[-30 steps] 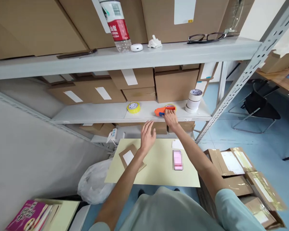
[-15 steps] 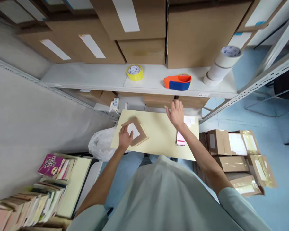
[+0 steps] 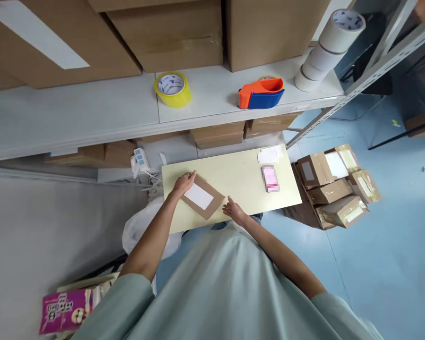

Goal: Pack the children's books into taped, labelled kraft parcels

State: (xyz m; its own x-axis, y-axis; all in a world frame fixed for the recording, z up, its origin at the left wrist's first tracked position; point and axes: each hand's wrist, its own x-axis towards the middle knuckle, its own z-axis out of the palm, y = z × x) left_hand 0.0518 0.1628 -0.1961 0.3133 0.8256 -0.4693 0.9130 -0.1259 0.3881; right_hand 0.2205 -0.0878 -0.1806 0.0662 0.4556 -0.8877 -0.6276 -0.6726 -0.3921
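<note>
A small brown cardboard parcel (image 3: 212,204) with a white label lies on the pale yellow table (image 3: 241,177). My left hand (image 3: 183,182) rests on the parcel's far left corner, fingers curled over its edge. My right hand (image 3: 234,212) is open at the table's near edge, fingertips close to the parcel's right corner. An orange and blue tape dispenser (image 3: 261,92) sits on the white shelf (image 3: 92,118) above the table, untouched.
A yellow tape roll (image 3: 173,88) and stacked white tape rolls (image 3: 327,46) share the shelf with large cardboard boxes (image 3: 170,33). A phone (image 3: 270,178) and white slips (image 3: 269,154) lie on the table's right. Taped parcels (image 3: 335,184) pile on the blue floor; a white bag (image 3: 141,231) sits left.
My right hand left the tape dispenser on the shelf and came down to the parcel's right side. My left hand dropped onto the parcel. The view tilted downward.
</note>
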